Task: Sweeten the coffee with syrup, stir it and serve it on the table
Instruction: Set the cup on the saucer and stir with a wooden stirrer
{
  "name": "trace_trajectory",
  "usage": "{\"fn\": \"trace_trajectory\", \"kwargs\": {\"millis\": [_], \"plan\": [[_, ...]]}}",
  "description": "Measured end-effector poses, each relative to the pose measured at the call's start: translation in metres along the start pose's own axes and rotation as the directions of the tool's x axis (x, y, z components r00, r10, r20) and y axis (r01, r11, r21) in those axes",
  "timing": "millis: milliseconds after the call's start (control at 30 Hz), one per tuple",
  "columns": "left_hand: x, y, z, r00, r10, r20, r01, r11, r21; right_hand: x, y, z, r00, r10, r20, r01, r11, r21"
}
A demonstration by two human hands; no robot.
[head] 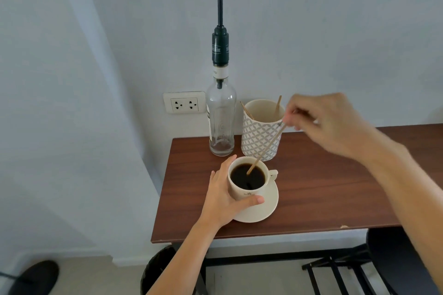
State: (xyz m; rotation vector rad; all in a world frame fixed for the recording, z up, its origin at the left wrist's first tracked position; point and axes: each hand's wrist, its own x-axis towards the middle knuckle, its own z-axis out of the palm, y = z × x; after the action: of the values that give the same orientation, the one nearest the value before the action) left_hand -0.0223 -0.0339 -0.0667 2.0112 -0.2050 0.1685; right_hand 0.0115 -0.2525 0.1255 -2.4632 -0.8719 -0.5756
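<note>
1. Stirring step in hand, judging by the layout: wooden stir stick (266, 146) dipped into the black coffee (248, 176) in the cream coffee cup (249, 179).
2. Cup seated on its saucer (268, 206), near the left front of the brown worktop (323, 187); handle pointing right, toward the stirring side.
3. Left hand (223, 194) wrapped round the cup's left wall, thumb across the front, fingers curled behind the rim: a steadying hold, not a lift.
4. Right hand (328, 124) up and to the right of the cup, fingertips pinched on the stick's top end, remaining fingers loosely curled.
5. Stick's long axis slanted: top end up-right at the right hand, lower tip down-left in the coffee, close to the middle of the surface. Passing in front of the patterned holder cup (260, 136), where more sticks stand.
6. Syrup pump bottle (220, 112) upright behind the cup, just beside the holder, spout aimed left; glass body looking nearly empty.
7. Next move probably turning on that slant: small circles from the right hand, tip kept low, left hand holding the cup still to avoid slopping.
8. Serving not yet done.
</note>
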Motion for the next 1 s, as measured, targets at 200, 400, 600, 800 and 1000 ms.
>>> {"fn": "trace_trajectory", "kwargs": {"millis": [200, 400, 600, 800, 1000], "plan": [[-0.001, 0.001, 0.0, 1.0, -0.009, 0.004, 0.009, 1.0, -0.014, -0.011, -0.007, 0.057, 0.974, 0.071, 0.216, -0.12, 0.967, 0.223], [-0.001, 0.003, 0.0, 1.0, 0.008, -0.001, -0.008, 1.0, -0.018, -0.002, -0.013, 0.083, 0.957, 0.17, 0.237, -0.261, 0.862, 0.435], [0.001, 0.005, 0.0, 1.0, 0.024, -0.008, -0.024, 1.0, 0.013, 0.006, -0.017, 0.096, 0.946, 0.184, 0.269, -0.286, 0.862, 0.418], [0.0, 0.002, 0.0, 1.0, 0.004, -0.013, -0.003, 1.0, 0.012, 0.0, -0.006, 0.077, 0.958, 0.19, 0.215, -0.233, 0.952, 0.197], [-0.001, 0.002, -0.001, 1.0, 0.016, -0.017, -0.016, 1.0, -0.005, -0.015, -0.018, 0.074, 0.92, 0.209, 0.331, -0.326, 0.878, 0.351]]}}
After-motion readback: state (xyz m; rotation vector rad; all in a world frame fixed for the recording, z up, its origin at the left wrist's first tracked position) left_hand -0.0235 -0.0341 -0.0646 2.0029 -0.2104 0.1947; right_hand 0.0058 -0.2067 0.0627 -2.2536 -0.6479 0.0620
